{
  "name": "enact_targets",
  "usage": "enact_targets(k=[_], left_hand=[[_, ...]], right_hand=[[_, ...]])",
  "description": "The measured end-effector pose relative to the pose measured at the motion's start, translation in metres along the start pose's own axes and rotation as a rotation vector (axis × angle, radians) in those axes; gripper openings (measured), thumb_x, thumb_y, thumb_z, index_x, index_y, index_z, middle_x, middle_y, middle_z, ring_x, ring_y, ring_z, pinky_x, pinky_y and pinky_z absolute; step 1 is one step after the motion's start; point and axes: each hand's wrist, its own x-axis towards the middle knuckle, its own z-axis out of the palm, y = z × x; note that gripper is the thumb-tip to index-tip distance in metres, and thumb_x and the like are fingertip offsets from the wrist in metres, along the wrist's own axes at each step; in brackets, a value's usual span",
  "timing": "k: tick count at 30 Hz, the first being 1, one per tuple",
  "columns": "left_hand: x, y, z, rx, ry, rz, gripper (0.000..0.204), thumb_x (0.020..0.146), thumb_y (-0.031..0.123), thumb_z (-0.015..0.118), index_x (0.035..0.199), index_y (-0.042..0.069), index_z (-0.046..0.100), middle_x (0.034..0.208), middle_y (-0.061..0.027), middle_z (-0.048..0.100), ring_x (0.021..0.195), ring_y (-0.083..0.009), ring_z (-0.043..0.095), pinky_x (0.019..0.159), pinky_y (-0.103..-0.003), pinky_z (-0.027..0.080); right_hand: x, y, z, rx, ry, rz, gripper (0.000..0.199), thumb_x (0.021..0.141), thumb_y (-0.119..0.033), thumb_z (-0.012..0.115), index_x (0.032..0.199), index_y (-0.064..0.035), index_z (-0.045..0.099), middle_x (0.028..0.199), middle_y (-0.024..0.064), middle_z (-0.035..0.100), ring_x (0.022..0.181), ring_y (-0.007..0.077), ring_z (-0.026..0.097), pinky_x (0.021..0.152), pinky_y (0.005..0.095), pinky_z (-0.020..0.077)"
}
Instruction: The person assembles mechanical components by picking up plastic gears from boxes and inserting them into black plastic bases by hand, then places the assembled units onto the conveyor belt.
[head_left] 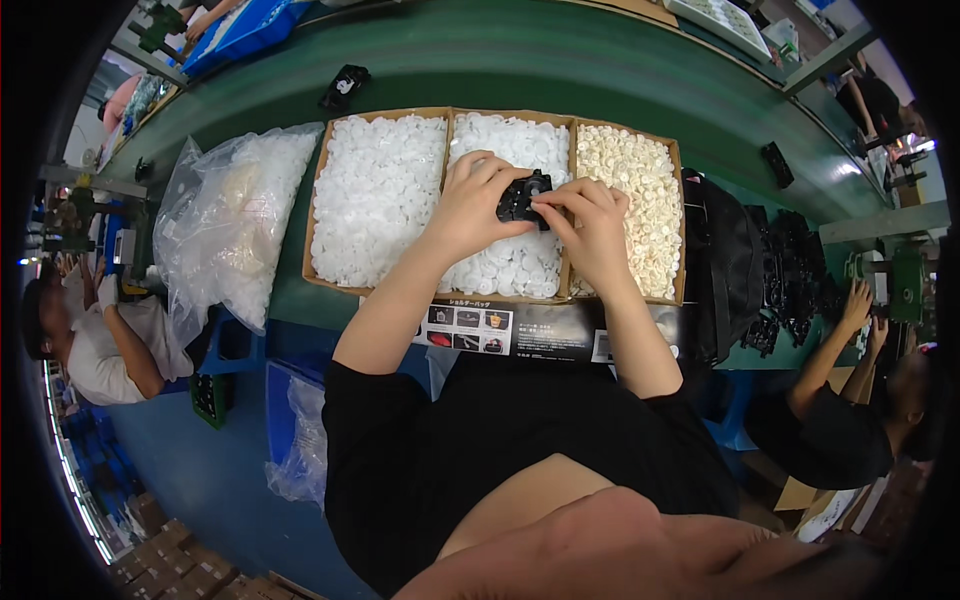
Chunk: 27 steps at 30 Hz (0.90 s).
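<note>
A small black plastic part (515,203) is gripped in my left hand (470,203), with the fingers wrapped around its left side. From the right, my right hand (592,222) pinches thumb and forefinger together at the part's face. Whatever those fingertips hold is too small to name. Both hands are over a shallow cardboard box (309,235) with three compartments. Small white plastic pieces (375,195) fill the left compartment, and similar white pieces (500,272) fill the middle one. Cream-coloured round pieces (640,215) lie in the right compartment.
A clear plastic bag (240,215) of white pieces leans left of the box. Black parts (343,86) lie on the green surface (420,60) beyond, and several more (795,265) are heaped right, past a black bag (730,260). People work at both sides.
</note>
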Motion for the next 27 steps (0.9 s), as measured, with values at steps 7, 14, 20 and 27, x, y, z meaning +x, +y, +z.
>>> enact_targets(k=[7,14,20,27], left_hand=[[-0.002,0.004,0.002,-0.013,0.021,0.004,0.062,0.075,0.03,0.088,0.132,0.016,0.068,0.125,-0.0041,0.063,0.137,-0.0338,0.046,0.119,-0.046,0.036],[-0.004,0.006,-0.007,-0.005,0.017,-0.002,0.062,0.075,0.029,0.088,0.132,0.016,0.068,0.13,-0.0037,0.062,0.14,-0.0342,0.044,0.12,-0.046,0.034],[-0.017,-0.002,-0.049,-0.032,0.166,-0.004,0.054,0.08,0.024,0.084,0.131,0.014,0.067,0.133,-0.003,0.064,0.145,-0.0341,0.041,0.121,-0.046,0.033],[-0.05,-0.041,-0.084,0.183,0.255,-0.292,0.026,0.089,0.013,0.075,0.115,0.014,0.071,0.093,0.0064,0.075,0.127,-0.0223,0.059,0.112,-0.041,0.04]], right_hand=[[-0.004,0.001,0.011,0.117,-0.069,0.075,0.008,0.089,-0.019,0.079,0.097,-0.0168,0.081,0.097,-0.0029,0.065,0.092,0.0159,0.055,0.101,0.0389,0.0297],[-0.006,-0.004,0.011,0.0,-0.058,-0.002,0.007,0.088,-0.02,0.08,0.094,-0.0166,0.079,0.095,-0.0029,0.063,0.09,0.0173,0.054,0.1,0.0406,0.0305],[-0.025,-0.01,-0.002,-0.214,-0.062,-0.065,0.011,0.086,-0.022,0.082,0.096,-0.0165,0.079,0.093,-0.0025,0.061,0.089,0.0192,0.053,0.1,0.0432,0.0316],[-0.028,-0.017,0.005,-0.398,-0.067,-0.081,0.013,0.087,-0.024,0.081,0.098,-0.0167,0.08,0.092,-0.0015,0.059,0.089,0.0206,0.051,0.101,0.0466,0.0338]])
